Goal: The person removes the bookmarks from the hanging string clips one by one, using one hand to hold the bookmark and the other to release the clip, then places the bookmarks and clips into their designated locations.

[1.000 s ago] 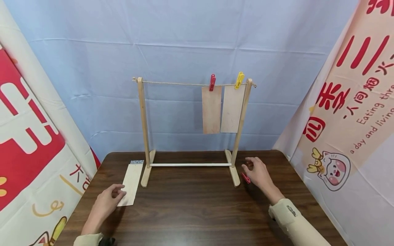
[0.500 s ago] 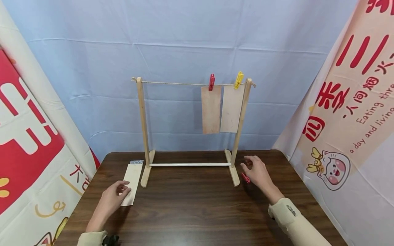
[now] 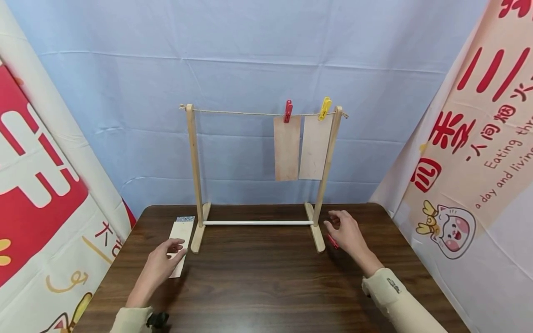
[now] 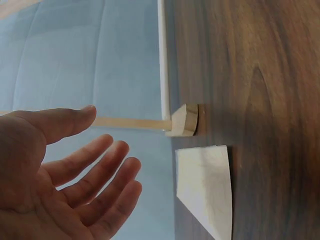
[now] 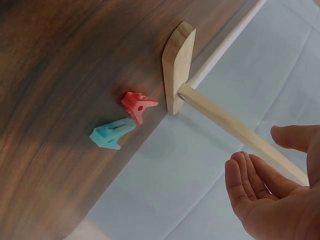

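My left hand [image 3: 160, 263] hovers over a pale rectangular card [image 3: 183, 233] lying on the table's left side, fingers relaxed and holding nothing. The left wrist view shows that hand [image 4: 75, 185] apart from the card [image 4: 207, 175]. A blue-patterned strip [image 3: 185, 218] shows past the card's far end. On the right, my empty right hand [image 3: 345, 231] is above a red clothespin [image 3: 332, 240], thumb and fingers apart. In the right wrist view, the red clothespin [image 5: 139, 106] lies beside a teal clothespin [image 5: 112, 133], which the hand hides from the head view.
A wooden rack with left post [image 3: 193, 166], right post [image 3: 327, 162] and white bottom bar [image 3: 258, 223] stands mid-table. From its cord [image 3: 237, 112] hang a pinkish card [image 3: 287, 148] under a red clothespin [image 3: 288, 111] and a whitish card [image 3: 314, 148] under a yellow clothespin [image 3: 325, 108].
My left hand has moved right and slightly away from me across the card, covering its middle right edge. The right hand has hardly moved. Nothing was picked up.
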A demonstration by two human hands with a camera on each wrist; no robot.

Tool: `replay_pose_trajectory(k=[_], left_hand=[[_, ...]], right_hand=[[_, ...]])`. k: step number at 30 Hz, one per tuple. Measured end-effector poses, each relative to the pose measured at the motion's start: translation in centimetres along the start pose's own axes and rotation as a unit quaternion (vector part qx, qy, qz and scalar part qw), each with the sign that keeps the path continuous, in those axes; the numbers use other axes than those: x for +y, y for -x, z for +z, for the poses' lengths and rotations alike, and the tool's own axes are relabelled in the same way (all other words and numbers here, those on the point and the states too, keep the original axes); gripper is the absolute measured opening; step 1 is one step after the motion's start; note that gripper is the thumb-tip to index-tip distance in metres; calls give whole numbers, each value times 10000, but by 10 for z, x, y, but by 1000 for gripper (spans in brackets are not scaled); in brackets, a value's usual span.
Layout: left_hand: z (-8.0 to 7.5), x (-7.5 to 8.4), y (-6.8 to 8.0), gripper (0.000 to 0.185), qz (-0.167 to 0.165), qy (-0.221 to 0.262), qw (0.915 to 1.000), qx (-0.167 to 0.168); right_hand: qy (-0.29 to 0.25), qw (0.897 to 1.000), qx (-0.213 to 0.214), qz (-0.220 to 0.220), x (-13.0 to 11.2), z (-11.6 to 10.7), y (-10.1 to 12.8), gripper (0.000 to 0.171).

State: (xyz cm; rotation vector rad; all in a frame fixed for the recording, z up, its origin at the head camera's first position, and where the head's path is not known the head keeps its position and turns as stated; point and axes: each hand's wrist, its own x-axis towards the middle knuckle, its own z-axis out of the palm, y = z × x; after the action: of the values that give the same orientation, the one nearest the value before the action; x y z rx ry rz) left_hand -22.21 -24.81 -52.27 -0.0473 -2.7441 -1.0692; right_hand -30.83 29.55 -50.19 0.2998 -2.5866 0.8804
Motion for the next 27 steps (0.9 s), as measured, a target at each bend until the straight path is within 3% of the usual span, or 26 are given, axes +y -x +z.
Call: replay_pose_trajectory(k=[10, 27], left_hand=[[7, 10, -6, 32, 197, 125, 9997, 56], [15, 26, -12, 38, 162, 330, 9992, -134]], right_hand=[[19, 10000, -27, -45, -5, 1, 0, 35], [-62, 9999, -73, -121, -13, 2, -4, 35]])
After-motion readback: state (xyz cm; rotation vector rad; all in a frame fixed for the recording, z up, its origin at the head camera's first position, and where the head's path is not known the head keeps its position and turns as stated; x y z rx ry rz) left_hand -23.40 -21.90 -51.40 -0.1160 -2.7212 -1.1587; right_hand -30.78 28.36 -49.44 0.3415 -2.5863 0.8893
